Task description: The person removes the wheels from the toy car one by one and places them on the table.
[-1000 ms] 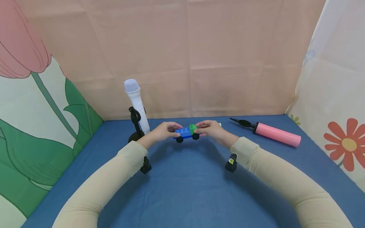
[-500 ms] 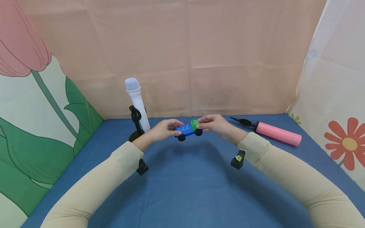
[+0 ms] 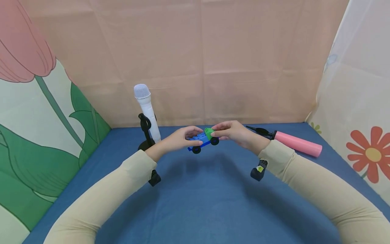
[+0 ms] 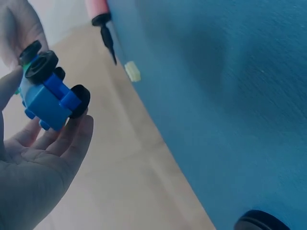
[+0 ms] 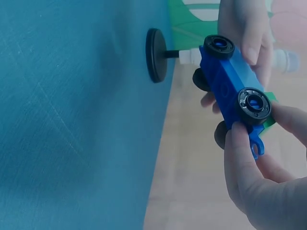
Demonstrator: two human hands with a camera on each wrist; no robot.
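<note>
Held in the air over the table is a toy car (image 3: 202, 138) of blue building blocks, with black wheels and a green block (image 3: 209, 132) at its right end. My left hand (image 3: 179, 139) grips its left end, thumb along the near side and fingers behind. From the right, my right hand (image 3: 237, 134) pinches the green end between thumb and fingers. The right wrist view shows the car's blue underside (image 5: 229, 86) and a small blue hook (image 5: 257, 146) beside the right fingertips. Tilted, the car has its green end higher.
A white microphone (image 3: 147, 108) leans in a black stand (image 3: 145, 130) at the back left. The pink hand pump (image 3: 298, 142) lies at the back right. Near its nozzle, a small cream block (image 4: 132, 71) is on the blue table (image 3: 195, 203). A peach cloth (image 3: 243, 61) hangs behind.
Both hands have brought the toy car slightly to the right, its green end tilting up. My right forearm has swung outward to the right, now overlapping the pump's nozzle end in the head view.
</note>
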